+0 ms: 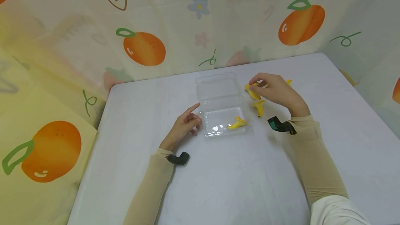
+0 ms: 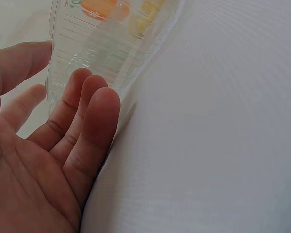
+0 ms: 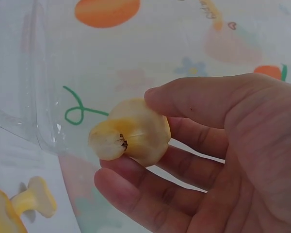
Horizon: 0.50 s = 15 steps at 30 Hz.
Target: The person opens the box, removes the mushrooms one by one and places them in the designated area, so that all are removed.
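Observation:
My right hand point(image 1: 276, 88) pinches a yellow mushroom point(image 3: 153, 128) between thumb and fingers, its pale stem end facing the camera in the right wrist view. Left of it stands a clear plastic clamshell box point(image 1: 218, 101), lid folded back. One yellow mushroom point(image 1: 237, 123) lies in the near right corner of its tray. With fingers loosely bent, my left hand point(image 1: 184, 126) rests by the box's left side, fingertips right at the clear wall point(image 2: 102, 53). Another mushroom point(image 1: 258, 107) lies on the table below the right hand, just right of the box.
Beyond my right hand, a bit of yellow mushroom point(image 1: 289, 82) shows, partly hidden by the hand. A white cloth covers the table point(image 1: 225, 180). A fruit-printed curtain point(image 1: 175, 20) hangs along the back and left edges.

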{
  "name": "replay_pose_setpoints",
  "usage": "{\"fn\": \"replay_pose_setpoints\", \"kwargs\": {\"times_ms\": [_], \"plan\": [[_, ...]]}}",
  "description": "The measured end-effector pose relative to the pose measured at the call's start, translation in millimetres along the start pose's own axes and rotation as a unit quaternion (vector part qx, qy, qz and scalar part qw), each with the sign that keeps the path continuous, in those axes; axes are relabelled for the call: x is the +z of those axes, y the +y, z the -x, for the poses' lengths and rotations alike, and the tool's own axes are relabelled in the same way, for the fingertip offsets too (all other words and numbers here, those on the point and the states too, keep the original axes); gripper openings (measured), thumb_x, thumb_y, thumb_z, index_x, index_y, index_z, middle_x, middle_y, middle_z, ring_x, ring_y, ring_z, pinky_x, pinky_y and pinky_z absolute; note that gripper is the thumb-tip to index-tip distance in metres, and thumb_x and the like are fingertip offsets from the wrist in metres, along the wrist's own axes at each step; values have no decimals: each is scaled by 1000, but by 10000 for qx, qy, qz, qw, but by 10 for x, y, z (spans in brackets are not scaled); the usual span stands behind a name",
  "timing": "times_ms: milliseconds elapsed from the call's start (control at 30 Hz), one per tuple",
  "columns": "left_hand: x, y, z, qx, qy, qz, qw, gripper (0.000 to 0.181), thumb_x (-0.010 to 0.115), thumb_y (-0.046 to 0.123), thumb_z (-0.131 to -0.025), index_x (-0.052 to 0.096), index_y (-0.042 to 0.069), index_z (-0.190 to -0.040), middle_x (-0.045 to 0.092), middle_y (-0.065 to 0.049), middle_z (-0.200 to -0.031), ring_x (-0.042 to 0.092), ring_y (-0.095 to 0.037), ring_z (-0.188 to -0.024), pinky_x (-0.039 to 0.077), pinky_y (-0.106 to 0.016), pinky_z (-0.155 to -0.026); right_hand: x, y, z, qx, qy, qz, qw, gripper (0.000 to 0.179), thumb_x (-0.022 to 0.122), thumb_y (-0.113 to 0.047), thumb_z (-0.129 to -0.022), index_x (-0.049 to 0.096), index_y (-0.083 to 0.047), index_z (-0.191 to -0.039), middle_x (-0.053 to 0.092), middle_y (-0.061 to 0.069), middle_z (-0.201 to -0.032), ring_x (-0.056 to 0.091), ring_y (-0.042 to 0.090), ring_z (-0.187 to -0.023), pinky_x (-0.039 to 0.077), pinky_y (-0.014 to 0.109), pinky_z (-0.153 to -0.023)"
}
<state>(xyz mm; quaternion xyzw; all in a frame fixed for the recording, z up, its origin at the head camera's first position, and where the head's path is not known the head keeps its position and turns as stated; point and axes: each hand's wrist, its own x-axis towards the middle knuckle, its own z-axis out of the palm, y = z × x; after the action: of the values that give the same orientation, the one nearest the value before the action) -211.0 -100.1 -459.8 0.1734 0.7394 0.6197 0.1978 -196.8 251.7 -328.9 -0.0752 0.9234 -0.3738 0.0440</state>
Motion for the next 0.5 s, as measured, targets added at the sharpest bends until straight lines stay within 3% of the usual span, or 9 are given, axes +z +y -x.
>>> {"fn": "replay_pose_setpoints", "kwargs": {"times_ms": [333, 500], "plan": [[0, 5, 7, -8, 7, 37, 10000, 65, 61, 6, -100, 34, 16, -159, 64, -2, -100, 62, -12, -80, 57, -25, -60, -36, 53, -2, 94, 1, 0, 10000, 26, 60, -30, -101, 67, -11, -117, 68, 13, -124, 65, 29, -107, 53, 32, -76], [0, -7, 0, -6, -2, 38, 10000, 66, 61, 6, -100, 34, 16, -159, 65, -4, -101, 62, -11, -80, 57, -25, -60, -53, 78, 2, 55, 43, -17, 10000, 25, 60, -29, -101, 67, -11, -116, 68, 13, -124, 66, 29, -107, 52, 31, -75]]}}
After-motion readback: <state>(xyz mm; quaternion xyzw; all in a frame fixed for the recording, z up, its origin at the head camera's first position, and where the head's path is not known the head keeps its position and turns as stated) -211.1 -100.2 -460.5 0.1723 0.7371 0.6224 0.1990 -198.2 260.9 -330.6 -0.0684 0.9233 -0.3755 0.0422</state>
